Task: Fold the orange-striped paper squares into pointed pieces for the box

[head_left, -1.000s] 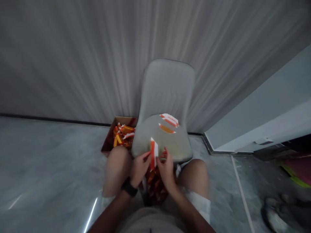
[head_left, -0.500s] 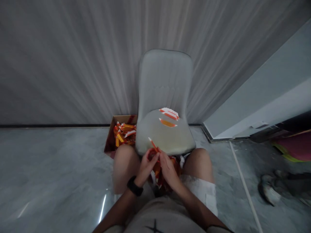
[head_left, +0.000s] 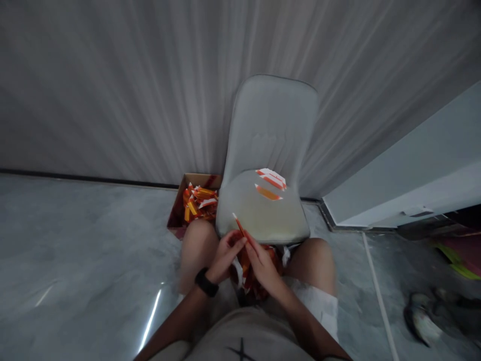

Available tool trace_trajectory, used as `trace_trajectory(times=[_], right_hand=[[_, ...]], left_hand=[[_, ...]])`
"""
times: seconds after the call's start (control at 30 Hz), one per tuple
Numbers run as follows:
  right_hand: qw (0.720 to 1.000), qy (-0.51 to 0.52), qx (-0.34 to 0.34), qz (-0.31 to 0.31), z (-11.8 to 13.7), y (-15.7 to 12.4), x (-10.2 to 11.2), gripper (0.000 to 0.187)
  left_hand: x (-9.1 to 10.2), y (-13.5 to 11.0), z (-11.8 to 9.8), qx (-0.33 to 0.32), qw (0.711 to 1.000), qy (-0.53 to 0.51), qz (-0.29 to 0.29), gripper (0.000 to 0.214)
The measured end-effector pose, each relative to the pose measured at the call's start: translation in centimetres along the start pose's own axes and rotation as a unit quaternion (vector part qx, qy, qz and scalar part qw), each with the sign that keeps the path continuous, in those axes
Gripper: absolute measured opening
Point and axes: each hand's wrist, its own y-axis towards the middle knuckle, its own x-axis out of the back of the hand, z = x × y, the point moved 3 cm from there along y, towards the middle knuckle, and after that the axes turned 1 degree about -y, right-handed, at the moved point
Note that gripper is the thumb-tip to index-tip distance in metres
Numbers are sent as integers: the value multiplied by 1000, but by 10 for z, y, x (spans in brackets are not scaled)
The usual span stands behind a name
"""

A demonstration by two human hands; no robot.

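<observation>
Between my fingers is a slim orange folded-card piece [head_left: 239,225] with a white tip, seen almost edge-on and pointing up and to the left. My left hand [head_left: 226,254] closes on it from the left, thumb against its lower end. From the other side my right hand [head_left: 262,261] pinches the same end. Beneath the hands, between my knees, a heap of similar orange and white card pieces [head_left: 251,281] is partly covered by them. Ahead, flat orange and white card pieces [head_left: 271,178] lie overlapped on the chair seat, with a single orange piece [head_left: 268,192] just nearer to me.
The grey chair [head_left: 272,113] stands against the curtain [head_left: 112,90]. Left of it, a cardboard box [head_left: 176,216] holds many orange and white card pieces. A white cabinet [head_left: 406,175] is on the right, with a shoe [head_left: 423,318] on the floor.
The view has turned slightly, so the chair and box appear farther right and tilted. Both hands keep hold of the card piece, which now looks narrower.
</observation>
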Motion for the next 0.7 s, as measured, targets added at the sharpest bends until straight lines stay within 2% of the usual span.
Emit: trace_trajectory(times=[0.17, 0.27, 0.4, 0.5, 0.6, 0.7], right_hand=[[999, 38, -23, -26, -5, 2, 4, 70], [998, 35, -23, -41, -6, 4, 9, 69], [999, -23, 27, -41, -2, 9, 22, 59], [995, -77, 59, -37, 3, 13, 35, 50], [989, -134, 37, -46, 2, 19, 51, 45], [989, -143, 8, -44, -4, 26, 64, 45]], left_hand=[[-3, 4, 2, 23, 999, 24, 11, 35], [-8, 7, -1, -10, 995, 103, -1, 31], [-15, 10, -11, -68, 967, 247, 5, 32], [-21, 15, -23, -105, 931, 347, 31, 31], [-26, 23, -32, -122, 904, 405, 64, 31], [-27, 37, -33, -97, 906, 400, 97, 34]])
